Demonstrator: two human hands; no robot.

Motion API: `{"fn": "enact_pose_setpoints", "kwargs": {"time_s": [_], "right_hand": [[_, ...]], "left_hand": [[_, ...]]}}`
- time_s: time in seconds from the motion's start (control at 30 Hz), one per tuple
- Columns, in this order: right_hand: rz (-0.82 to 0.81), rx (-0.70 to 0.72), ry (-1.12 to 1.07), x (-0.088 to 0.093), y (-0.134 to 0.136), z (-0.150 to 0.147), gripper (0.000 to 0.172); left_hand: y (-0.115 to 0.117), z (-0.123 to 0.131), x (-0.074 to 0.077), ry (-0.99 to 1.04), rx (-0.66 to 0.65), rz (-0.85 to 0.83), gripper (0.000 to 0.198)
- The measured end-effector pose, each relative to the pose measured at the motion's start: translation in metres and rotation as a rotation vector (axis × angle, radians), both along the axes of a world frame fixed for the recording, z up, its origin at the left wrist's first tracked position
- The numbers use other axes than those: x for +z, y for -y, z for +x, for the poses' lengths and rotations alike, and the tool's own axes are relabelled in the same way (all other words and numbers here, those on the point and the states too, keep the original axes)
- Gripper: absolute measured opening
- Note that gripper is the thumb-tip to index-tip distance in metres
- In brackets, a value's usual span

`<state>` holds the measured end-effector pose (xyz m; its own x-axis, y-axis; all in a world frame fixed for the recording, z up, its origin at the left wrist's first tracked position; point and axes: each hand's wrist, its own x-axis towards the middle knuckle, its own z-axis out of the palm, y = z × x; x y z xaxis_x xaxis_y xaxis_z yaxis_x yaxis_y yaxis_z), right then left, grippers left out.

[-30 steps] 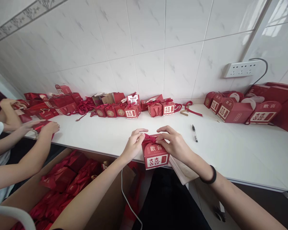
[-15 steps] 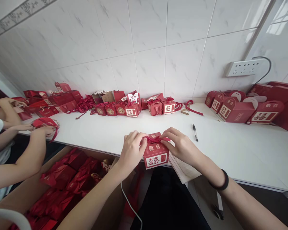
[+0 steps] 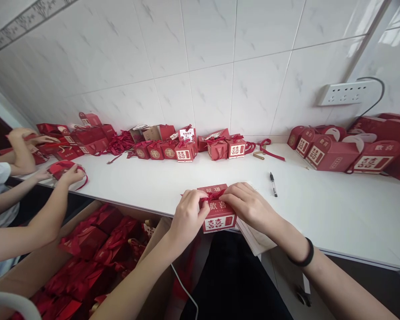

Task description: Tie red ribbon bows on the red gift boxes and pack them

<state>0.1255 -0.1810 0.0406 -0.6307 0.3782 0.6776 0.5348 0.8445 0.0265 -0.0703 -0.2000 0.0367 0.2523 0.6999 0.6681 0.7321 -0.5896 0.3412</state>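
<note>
A small red gift box with gold lettering and a white character panel sits at the table's front edge. A red ribbon bow crosses its top. My left hand pinches the left side of the ribbon, thumb and fingers together. On the right side of the bow, my right hand grips the ribbon between thumb and fingers, over the lid. The ribbon ends are mostly hidden by my fingers. Below my right hand, a pale booklet juts over the table edge.
A black pen lies right of my hands on the white table. Red boxes and tied boxes line the wall. At lower left stands a carton of red boxes. Two people work at the left, one hand on a red piece.
Both my hands have closed in on the bow, and the ribbon between them looks tighter and shorter. The nearer person's hand at the left has shifted on the red piece.
</note>
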Motion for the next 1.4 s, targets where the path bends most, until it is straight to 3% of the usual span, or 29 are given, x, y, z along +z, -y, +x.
{"fn": "enact_pose_setpoints", "kwargs": {"time_s": [0.1, 0.2, 0.27, 0.4, 0.67, 0.9, 1.1, 1.4], "right_hand": [[0.011, 0.057, 0.032, 0.000, 0.001, 0.003, 0.022], [-0.047, 0.033, -0.071, 0.001, 0.003, 0.005, 0.019], [-0.179, -0.079, -0.201, 0.002, 0.005, 0.004, 0.017], [-0.573, -0.317, -0.278, 0.005, 0.005, -0.002, 0.041], [-0.886, -0.427, -0.344, 0.012, 0.001, -0.016, 0.042], [-0.991, -0.255, -0.457, 0.010, -0.002, -0.016, 0.029], [-0.996, -0.153, -0.572, 0.002, -0.004, -0.012, 0.034], [-0.915, -0.064, -0.644, -0.008, -0.001, -0.010, 0.030]], "left_hand": [[0.001, 0.000, -0.003, 0.003, -0.030, 0.047, 0.013], [0.003, 0.000, -0.002, -0.023, 0.002, 0.026, 0.014], [0.004, 0.000, -0.001, -0.033, 0.013, -0.011, 0.013], [0.003, 0.000, -0.002, -0.007, 0.007, -0.060, 0.011], [-0.003, 0.000, -0.008, 0.110, -0.043, -0.111, 0.014], [-0.002, -0.001, -0.003, 0.218, -0.053, -0.321, 0.010], [-0.004, -0.001, -0.004, 0.203, -0.033, -0.226, 0.016], [-0.002, -0.001, -0.017, 0.172, -0.061, -0.063, 0.021]]}}
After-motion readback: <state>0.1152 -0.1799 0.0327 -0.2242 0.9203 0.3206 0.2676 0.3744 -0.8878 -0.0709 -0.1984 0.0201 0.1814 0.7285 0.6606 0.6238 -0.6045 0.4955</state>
